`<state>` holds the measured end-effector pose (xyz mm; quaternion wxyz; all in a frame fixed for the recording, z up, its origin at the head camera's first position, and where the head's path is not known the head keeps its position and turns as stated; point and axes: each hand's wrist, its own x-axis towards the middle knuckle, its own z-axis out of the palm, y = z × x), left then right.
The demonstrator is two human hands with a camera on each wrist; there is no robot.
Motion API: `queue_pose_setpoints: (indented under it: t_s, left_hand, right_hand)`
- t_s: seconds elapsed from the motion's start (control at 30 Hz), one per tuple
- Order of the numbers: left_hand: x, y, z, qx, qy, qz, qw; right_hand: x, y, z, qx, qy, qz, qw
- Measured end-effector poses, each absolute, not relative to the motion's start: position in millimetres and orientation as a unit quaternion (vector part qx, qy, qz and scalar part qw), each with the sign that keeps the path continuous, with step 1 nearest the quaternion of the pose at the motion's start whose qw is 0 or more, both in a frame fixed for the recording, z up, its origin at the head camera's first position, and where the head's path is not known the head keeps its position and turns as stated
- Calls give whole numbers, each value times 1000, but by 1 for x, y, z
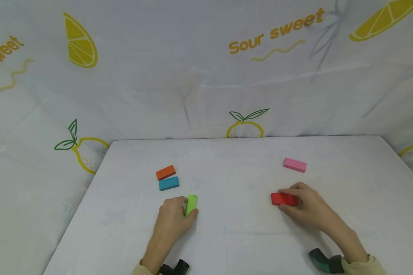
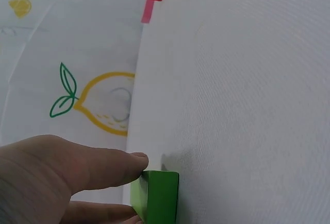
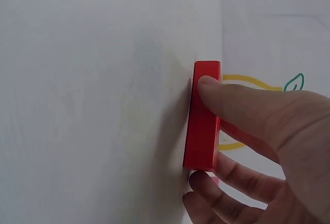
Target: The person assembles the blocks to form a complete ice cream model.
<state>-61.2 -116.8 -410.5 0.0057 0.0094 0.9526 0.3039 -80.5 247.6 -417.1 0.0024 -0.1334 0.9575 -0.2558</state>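
My left hand (image 1: 173, 217) pinches a light green block (image 1: 191, 205) between thumb and fingers, left of the table's middle. In the left wrist view the thumb lies along one end of the green block (image 2: 162, 197). On the right, my right hand (image 1: 308, 204) grips a red block (image 1: 283, 199), its long side running left to right. The right wrist view shows the thumb pressed on a face of the red block (image 3: 203, 131), other fingers behind it. An orange block (image 1: 165, 172) and a blue block (image 1: 169, 183) lie close together beyond the left hand. A pink block (image 1: 295, 165) lies beyond the right hand.
The white tabletop (image 1: 234, 244) ends at a back edge, where a white cloth (image 1: 165, 76) with lemon prints and lettering rises. Dark wrist-worn devices show beneath both wrists, one a black-and-green piece (image 1: 325, 263).
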Motion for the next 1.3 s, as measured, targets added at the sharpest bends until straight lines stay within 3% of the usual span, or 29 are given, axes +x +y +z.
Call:
queue_pose_setpoints:
  t_s: [0.5,1.3]
  left_hand:
    - [-61,-113,-410,26,948,316,20]
    - [-57,-74,-414,62,936,344,24]
  right_hand:
    - [-78,255,-415,-125,959,-256,0]
    - [-86,200,-415,-135,943,-304,-6]
